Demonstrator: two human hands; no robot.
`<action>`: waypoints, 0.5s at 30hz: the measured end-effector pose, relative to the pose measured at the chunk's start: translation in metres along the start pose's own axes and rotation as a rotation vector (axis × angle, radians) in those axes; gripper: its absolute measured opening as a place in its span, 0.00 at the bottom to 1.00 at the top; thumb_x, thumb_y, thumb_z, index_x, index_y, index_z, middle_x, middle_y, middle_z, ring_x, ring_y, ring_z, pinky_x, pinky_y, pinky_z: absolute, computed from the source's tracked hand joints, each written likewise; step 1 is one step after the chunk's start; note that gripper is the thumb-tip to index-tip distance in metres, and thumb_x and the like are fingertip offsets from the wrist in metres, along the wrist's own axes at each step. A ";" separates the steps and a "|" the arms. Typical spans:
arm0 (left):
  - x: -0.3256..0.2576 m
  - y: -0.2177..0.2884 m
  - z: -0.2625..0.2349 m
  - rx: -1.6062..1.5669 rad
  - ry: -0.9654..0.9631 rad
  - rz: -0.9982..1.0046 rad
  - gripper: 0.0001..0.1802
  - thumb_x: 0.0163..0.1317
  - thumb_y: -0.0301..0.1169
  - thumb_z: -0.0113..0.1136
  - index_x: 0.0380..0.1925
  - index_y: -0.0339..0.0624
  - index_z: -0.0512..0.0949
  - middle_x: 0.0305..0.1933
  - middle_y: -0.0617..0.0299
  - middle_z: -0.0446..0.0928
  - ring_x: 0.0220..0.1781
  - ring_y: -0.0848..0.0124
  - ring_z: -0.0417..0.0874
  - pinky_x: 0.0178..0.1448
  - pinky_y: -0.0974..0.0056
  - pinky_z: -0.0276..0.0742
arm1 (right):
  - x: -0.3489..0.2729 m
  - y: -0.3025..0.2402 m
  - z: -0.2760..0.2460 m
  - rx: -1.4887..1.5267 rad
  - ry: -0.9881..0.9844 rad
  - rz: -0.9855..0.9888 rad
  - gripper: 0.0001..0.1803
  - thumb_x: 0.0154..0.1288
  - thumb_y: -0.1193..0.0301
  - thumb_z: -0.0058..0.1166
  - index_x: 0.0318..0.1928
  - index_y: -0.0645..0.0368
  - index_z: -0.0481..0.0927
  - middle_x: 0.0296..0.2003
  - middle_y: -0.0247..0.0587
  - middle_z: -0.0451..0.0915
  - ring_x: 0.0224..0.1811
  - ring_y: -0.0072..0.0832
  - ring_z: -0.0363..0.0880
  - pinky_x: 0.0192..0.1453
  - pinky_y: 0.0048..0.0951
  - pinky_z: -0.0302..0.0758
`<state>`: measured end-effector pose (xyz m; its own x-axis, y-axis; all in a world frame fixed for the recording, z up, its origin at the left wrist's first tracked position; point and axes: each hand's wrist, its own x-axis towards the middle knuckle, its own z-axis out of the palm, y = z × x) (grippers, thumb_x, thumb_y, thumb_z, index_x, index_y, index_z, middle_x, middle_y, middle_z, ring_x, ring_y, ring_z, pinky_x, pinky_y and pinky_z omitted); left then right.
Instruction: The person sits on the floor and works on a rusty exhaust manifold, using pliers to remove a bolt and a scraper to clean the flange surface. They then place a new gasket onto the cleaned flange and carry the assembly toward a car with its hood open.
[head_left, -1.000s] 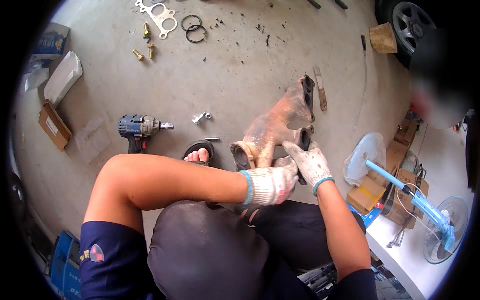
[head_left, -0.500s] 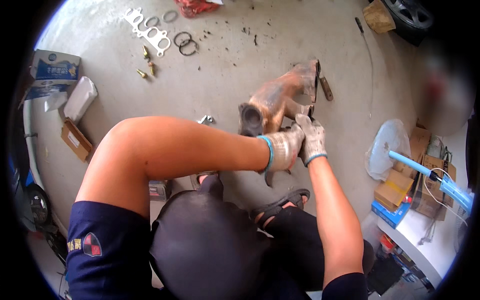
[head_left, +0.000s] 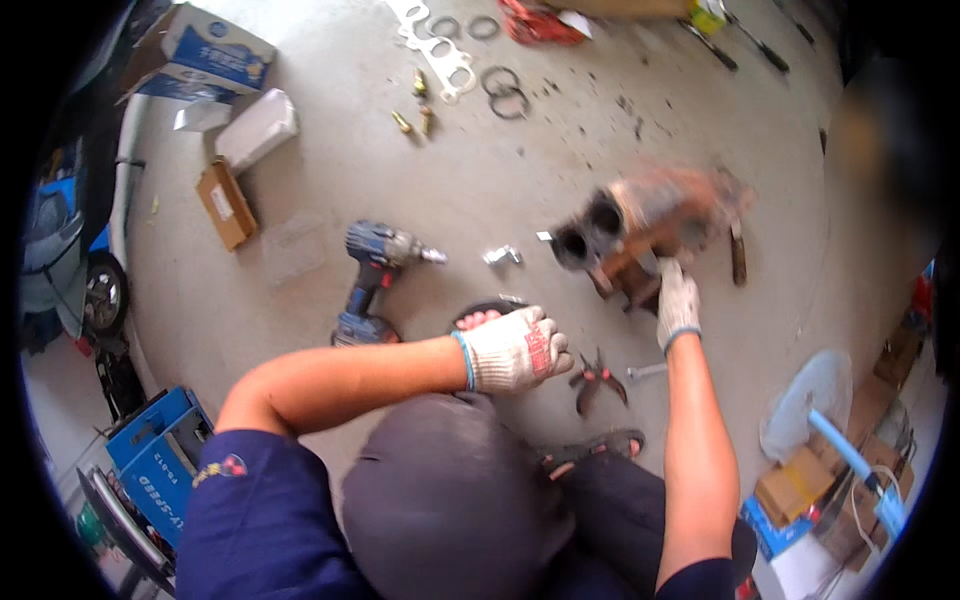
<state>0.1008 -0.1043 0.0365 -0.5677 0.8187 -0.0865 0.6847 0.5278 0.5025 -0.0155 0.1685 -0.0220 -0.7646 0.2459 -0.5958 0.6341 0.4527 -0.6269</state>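
A rusty exhaust manifold (head_left: 660, 205), blurred by motion, is tilted with two round dark ports facing left. My right hand (head_left: 679, 305), in a whitish work glove with a blue cuff, is closed on its near side; the fingertips are partly hidden there. My left hand (head_left: 515, 350), gloved alike, is apart from the manifold, above my sandalled foot. Its fingers are curled, and whatever they may hold is hidden. Pliers (head_left: 598, 384) with red-marked handles and a wrench (head_left: 648, 371) lie on the floor between the hands.
A cordless impact driver (head_left: 375, 275) lies left of my left hand, small shiny metal parts (head_left: 502, 256) beside it. Farther off are a white gasket (head_left: 440, 60), black rings (head_left: 505, 92) and brass-coloured bolts (head_left: 420, 100). A wooden-handled tool (head_left: 738, 258) lies right of the manifold.
My left hand has left the manifold and moved left toward my foot. The manifold has turned, so its ports now show. The view has shifted, uncovering the driver and pliers.
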 end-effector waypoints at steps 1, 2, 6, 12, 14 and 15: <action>-0.007 -0.004 -0.001 -0.071 0.039 -0.075 0.15 0.60 0.35 0.63 0.48 0.50 0.81 0.39 0.62 0.82 0.44 0.61 0.84 0.53 0.54 0.79 | 0.009 0.010 -0.002 -0.008 -0.012 0.000 0.38 0.71 0.49 0.54 0.61 0.77 0.78 0.55 0.54 0.84 0.57 0.36 0.80 0.65 0.39 0.73; -0.014 -0.009 -0.001 -0.148 0.082 -0.144 0.17 0.59 0.35 0.63 0.49 0.49 0.81 0.40 0.61 0.82 0.44 0.60 0.84 0.52 0.54 0.79 | 0.017 0.026 -0.004 -0.020 -0.019 0.005 0.37 0.72 0.50 0.54 0.62 0.77 0.77 0.57 0.55 0.83 0.59 0.38 0.80 0.67 0.39 0.72; -0.033 -0.063 -0.022 -0.098 0.214 -0.354 0.18 0.59 0.34 0.64 0.50 0.50 0.83 0.36 0.57 0.82 0.43 0.57 0.86 0.50 0.52 0.80 | 0.014 0.033 -0.004 0.105 -0.084 0.117 0.31 0.73 0.55 0.52 0.61 0.71 0.79 0.55 0.47 0.83 0.55 0.38 0.82 0.58 0.42 0.80; -0.030 -0.249 -0.067 0.037 0.636 -0.867 0.16 0.67 0.38 0.61 0.53 0.49 0.83 0.42 0.45 0.86 0.45 0.50 0.89 0.51 0.47 0.84 | -0.012 -0.046 -0.044 -0.288 -0.227 0.151 0.31 0.72 0.57 0.59 0.66 0.68 0.76 0.55 0.49 0.83 0.52 0.34 0.85 0.52 0.38 0.85; 0.001 -0.307 -0.106 0.034 0.506 -1.073 0.16 0.66 0.35 0.59 0.53 0.48 0.83 0.49 0.47 0.85 0.53 0.51 0.87 0.55 0.49 0.84 | 0.001 -0.018 -0.088 -0.547 -0.146 -0.103 0.32 0.72 0.59 0.60 0.68 0.68 0.75 0.59 0.52 0.83 0.52 0.34 0.86 0.53 0.35 0.84; 0.009 -0.333 -0.116 0.083 0.542 -1.072 0.20 0.66 0.40 0.60 0.56 0.48 0.83 0.52 0.44 0.85 0.54 0.48 0.87 0.59 0.48 0.82 | -0.004 -0.020 -0.105 -0.517 -0.178 -0.100 0.32 0.72 0.60 0.59 0.68 0.69 0.74 0.60 0.53 0.82 0.52 0.33 0.85 0.53 0.33 0.84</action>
<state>-0.1853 -0.2989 -0.0314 -0.9707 -0.2365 -0.0433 -0.2370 0.9110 0.3376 -0.0374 0.2479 0.0459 -0.7583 0.0514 -0.6499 0.3854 0.8393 -0.3834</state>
